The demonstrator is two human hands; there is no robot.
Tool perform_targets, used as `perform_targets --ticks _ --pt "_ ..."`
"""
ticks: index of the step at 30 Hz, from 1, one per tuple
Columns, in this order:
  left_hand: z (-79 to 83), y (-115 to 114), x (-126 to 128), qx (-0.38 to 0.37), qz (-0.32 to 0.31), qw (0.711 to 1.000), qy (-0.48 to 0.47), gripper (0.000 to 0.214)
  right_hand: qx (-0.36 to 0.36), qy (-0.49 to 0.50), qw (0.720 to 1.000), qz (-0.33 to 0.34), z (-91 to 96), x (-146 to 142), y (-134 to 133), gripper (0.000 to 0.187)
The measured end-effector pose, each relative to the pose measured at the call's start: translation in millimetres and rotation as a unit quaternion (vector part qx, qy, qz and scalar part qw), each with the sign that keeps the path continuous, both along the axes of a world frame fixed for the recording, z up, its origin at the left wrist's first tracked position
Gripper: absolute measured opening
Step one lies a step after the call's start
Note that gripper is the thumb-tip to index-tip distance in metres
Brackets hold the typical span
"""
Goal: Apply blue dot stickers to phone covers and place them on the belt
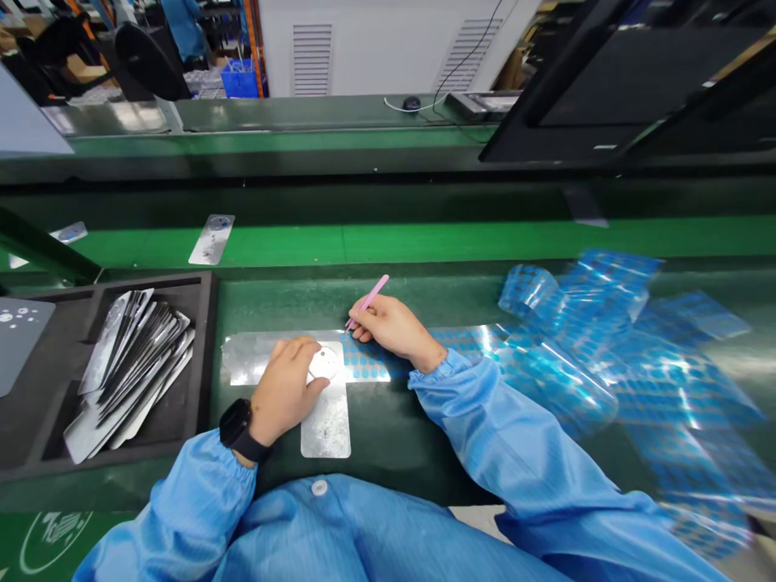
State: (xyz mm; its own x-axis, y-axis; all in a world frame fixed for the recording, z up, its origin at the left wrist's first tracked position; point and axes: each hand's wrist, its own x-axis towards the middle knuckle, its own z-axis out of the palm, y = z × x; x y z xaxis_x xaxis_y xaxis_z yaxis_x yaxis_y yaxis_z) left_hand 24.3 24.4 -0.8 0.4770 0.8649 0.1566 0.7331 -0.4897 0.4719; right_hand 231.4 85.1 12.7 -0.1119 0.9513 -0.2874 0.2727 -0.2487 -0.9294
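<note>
My left hand [284, 390] rests on a cross-shaped silver metal plate [326, 424], with its fingers gripping a white round disc [324, 364] on the plate. A black smartwatch [238, 422] sits on my left wrist. My right hand [394, 327] holds pink tweezers [368, 302], their tips pointing down near the disc. Below my right hand lies a clear film sheet with blue dots [364, 361], which overlaps the plate's right arm. The disc's left part is hidden by my fingers.
A black tray [36, 388] at the left holds several stacked metal plates. Loose blue-dotted film [624, 356] is heaped at the right. Beyond the green bench runs a green belt carrying a metal plate [212, 239]. A black monitor [624, 81] hangs upper right.
</note>
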Motion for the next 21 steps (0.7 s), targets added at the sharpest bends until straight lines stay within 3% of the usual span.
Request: perform_targets --ticks 21 --pt "-4.3 -0.7 -2.0 -0.015 0.009 1.000 -0.009 0.033 0.004 -0.039 0.999 0.011 -5.8 -2.6 2.3 0.024"
